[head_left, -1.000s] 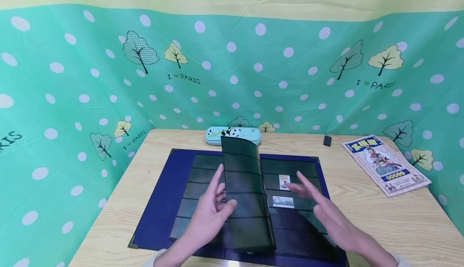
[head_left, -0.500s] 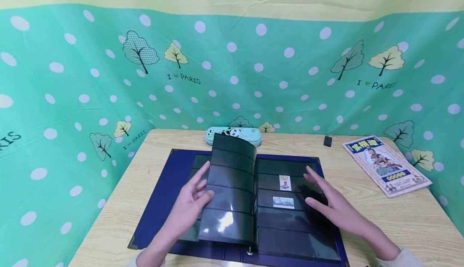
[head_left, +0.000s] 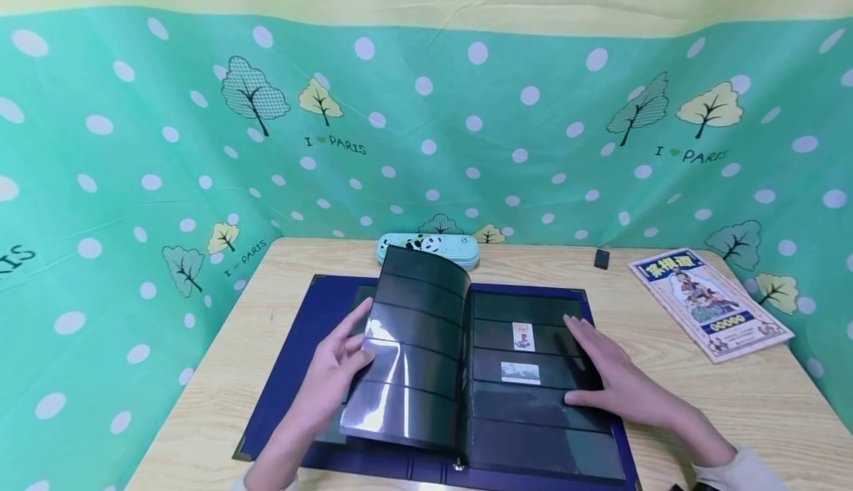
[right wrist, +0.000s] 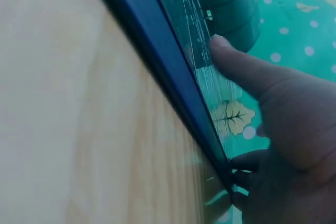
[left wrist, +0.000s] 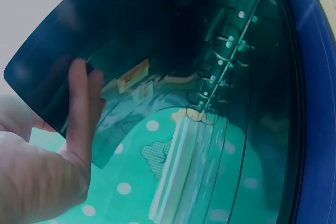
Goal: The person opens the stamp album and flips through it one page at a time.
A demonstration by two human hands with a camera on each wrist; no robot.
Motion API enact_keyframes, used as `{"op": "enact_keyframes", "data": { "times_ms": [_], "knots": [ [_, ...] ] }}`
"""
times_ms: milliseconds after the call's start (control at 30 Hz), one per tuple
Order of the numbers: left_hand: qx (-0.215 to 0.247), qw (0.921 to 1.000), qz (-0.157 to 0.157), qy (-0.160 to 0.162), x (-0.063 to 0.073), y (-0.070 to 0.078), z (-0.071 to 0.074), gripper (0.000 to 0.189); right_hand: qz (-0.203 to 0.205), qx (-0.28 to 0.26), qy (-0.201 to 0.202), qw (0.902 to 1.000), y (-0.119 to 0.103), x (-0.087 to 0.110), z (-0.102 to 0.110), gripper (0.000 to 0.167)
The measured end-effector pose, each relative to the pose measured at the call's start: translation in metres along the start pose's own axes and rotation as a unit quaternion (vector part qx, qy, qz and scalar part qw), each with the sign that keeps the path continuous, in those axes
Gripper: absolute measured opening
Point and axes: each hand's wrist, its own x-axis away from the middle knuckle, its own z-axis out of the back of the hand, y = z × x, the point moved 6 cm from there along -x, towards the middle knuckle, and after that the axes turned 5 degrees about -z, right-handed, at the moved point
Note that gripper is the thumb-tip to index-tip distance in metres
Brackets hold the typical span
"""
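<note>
A blue-covered stamp album (head_left: 283, 380) lies spread on the table, its black pages crossed by strip pockets. One raised page (head_left: 416, 328) curves up left of the binder rings (left wrist: 223, 56). At its outer edge is my left hand (head_left: 326, 376), thumb on the near face and extended fingers (left wrist: 80, 108) against the other. On the right page (head_left: 533, 443) sit two stamps: an upright one (head_left: 523, 337) with an orange figure and a wide grey one (head_left: 520, 372). My right hand (head_left: 620, 380) rests over that page's outer edge, fingers spread and thumb pointing inward.
Behind the album is a light-blue panda pencil case (head_left: 460, 251), partly covered by the raised page. A small black block (head_left: 602, 258) lies to its right. A printed comic-style booklet (head_left: 709, 306) is on the table's right. Polka-dot cloth (head_left: 426, 165) hangs around the table.
The raised page has swung left with my left hand, uncovering more of the right page. My right hand has lowered from above the stamps to the right page's outer edge.
</note>
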Motion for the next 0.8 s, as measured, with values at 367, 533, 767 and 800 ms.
{"op": "enact_keyframes", "data": {
  "times_ms": [367,533,767,800],
  "knots": [
    [0.101,0.9947,0.006,0.017,-0.004,-0.009,0.0,0.073,0.002,-0.002,-0.012,0.9999,0.002,0.003,-0.002,0.113],
    [0.109,0.9936,-0.003,0.03,-0.005,-0.01,0.005,0.072,0.008,-0.002,-0.009,0.9999,0.002,0.002,-0.003,0.112],
    [0.099,0.9947,-0.026,0.007,-0.003,-0.003,0.01,0.073,0.009,-0.005,-0.012,0.9999,0.004,0.003,-0.004,0.111],
    [0.098,0.9948,-0.028,0.004,-0.003,-0.001,0.01,0.073,0.012,-0.004,-0.011,0.9999,0.004,0.003,-0.004,0.11]
  ]
}}
